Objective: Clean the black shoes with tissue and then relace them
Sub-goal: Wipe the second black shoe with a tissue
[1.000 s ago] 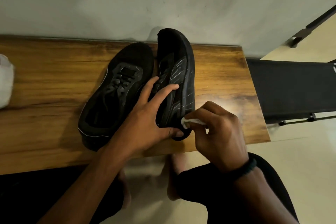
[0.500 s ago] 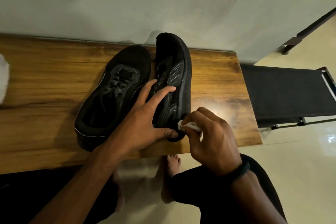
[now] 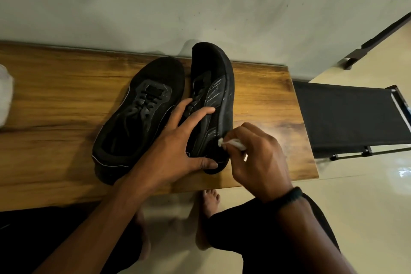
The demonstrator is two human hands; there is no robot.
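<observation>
Bench [image 3: 55, 118]: two black shoes sit toward its far right corner. The tipped shoe [image 3: 213, 95] is on its side. The left hand [image 3: 175, 151] grips its heel end, fingers spread wide. The right hand [image 3: 258, 158] pinches a tissue [image 3: 231, 143] against the sole's edge. The laced shoe [image 3: 142, 113] lies flat, touching it on the left.

Head cam, fwd/down, close over shoes [image 3: 164, 73].
</observation>
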